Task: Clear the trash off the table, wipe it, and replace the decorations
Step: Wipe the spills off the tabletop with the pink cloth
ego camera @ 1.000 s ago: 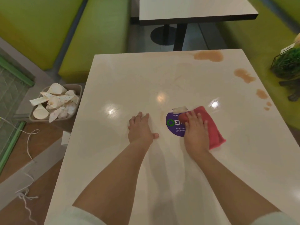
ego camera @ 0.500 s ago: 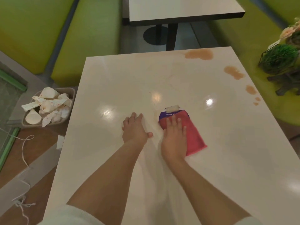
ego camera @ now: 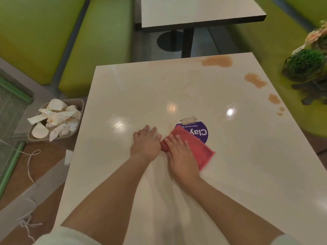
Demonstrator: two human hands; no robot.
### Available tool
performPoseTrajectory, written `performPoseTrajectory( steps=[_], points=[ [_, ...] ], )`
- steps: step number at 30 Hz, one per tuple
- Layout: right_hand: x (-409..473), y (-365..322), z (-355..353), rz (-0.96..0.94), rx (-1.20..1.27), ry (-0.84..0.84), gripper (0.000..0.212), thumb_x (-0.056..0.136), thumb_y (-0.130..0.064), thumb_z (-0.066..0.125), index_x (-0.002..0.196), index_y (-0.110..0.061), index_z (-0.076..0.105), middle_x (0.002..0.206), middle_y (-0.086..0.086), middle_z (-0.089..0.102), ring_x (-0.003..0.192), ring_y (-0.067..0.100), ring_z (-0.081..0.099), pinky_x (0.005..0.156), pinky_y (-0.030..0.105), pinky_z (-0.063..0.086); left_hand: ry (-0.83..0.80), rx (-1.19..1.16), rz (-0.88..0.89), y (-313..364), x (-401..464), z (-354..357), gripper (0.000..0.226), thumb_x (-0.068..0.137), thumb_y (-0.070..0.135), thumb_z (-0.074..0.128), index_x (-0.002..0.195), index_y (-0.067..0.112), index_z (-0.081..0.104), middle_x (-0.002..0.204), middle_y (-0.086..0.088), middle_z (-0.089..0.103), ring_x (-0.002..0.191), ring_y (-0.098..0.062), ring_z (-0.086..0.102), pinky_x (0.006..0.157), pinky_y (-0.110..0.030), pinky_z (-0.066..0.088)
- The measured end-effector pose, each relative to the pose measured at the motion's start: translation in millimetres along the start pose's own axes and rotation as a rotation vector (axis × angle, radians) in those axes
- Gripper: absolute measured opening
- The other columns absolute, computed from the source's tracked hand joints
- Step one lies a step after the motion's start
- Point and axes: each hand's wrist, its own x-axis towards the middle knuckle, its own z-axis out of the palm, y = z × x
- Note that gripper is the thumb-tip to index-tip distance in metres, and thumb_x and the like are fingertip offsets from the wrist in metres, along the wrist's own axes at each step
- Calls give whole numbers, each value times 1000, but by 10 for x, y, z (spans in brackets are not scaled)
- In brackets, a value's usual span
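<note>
Cloth (ego camera: pixel 198 147), red and creased, lies flat under right hand (ego camera: pixel 182 156).

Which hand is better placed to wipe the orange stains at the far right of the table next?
The right hand. It already presses flat on the pink cloth and lies nearer the orange stains. The left hand rests bare on the table, farther away.

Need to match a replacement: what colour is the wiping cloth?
Pinkish red, plain; the cloth shows in the head view.
</note>
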Motion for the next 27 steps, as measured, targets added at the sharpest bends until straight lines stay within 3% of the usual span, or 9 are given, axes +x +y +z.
performPoseTrajectory(
  steps=[2,5,7,12,15,18,21,24,27],
  points=[
    [160,45,-34,-65,41,-40,52,100,-25,37,151,-18,32,158,-3,33,149,12,19,122,30,3,-2,3,-1,-31,25,-18,52,102,46,17,151,34,26,161,6,18,146,-16,10,118,-33,11],
    [576,65,-66,65,82,-33,58,102,-19,39,155,-14,17,162,0,21,150,13,10,122,30,-1,-18,2,-10,32,-51,-82,49,106,40,16,153,32,26,162,7,15,145,-18,8,117,-31,9],
    [656,-40,-42,90,49,-11,56,102,-19,37,155,-14,20,162,0,20,151,15,8,122,33,-1,9,14,20,41,-79,-79,50,106,39,16,153,27,27,162,4,16,146,-17,8,117,-29,7],
    [-144,-184,11,-229,52,-153,51,102,-37,29,149,-19,38,156,-4,35,148,14,20,122,35,5,-16,1,-31,26,-8,3,73,93,67,18,153,24,28,162,3,17,148,-19,8,119,-32,7],
    [-268,306,-190,-88,-53,-100,60,97,-48,18,151,-28,36,159,-9,27,149,13,19,122,38,11,-6,28,-46,73,-51,54,75,95,66,26,155,23,19,163,4,7,149,-21,1,121,-35,5],
    [-242,829,-423,169,-99,11,64,95,-53,10,153,-32,28,163,-8,13,151,13,7,120,32,-1,-8,5,-61,91,-78,75,75,95,66,28,156,25,13,163,8,2,149,-20,-3,121,-43,11],
    [-351,677,-336,318,-166,93,62,97,-49,9,154,-30,24,163,-5,12,151,14,7,122,35,-1,11,83,-50,135,-66,50,72,97,60,33,154,19,19,161,0,14,146,-25,8,116,-42,22],
    [-744,392,-192,107,-156,16,53,102,-43,21,152,-27,32,160,-6,23,149,13,17,120,37,8,106,221,25,274,-95,65,56,100,48,35,144,14,37,143,-8,37,133,-27,29,100,-40,37],
    [-952,687,-356,-24,-182,-52,50,102,-41,26,148,-27,40,157,-8,30,146,12,26,119,35,12,181,255,204,513,-203,168,45,101,40,40,140,19,42,135,-6,45,124,-26,37,93,-37,39]
  ],
)
